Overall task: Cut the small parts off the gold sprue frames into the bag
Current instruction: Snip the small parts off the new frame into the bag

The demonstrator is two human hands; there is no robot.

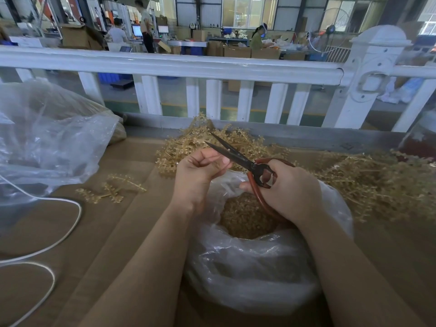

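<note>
My right hand [290, 192] grips dark scissors [238, 156] by their red-brown looped handles. The blades are parted and point up and left. My left hand [200, 173] sits just left of the blades with its fingers curled, pinching a thin gold sprue piece that is mostly hidden in the fingers. Both hands hover over the open clear bag [254, 263], which holds a heap of small cut gold parts [245, 215]. A pile of gold sprue frames [188, 147] lies behind the hands. A larger pile of them [377, 182] spreads to the right.
Two loose sprue frames [113, 187] lie on the brown tabletop at left. A big crumpled clear plastic bag [49, 142] fills the far left, and a white cable [70, 223] loops below it. A white railing [188, 67] runs behind the table.
</note>
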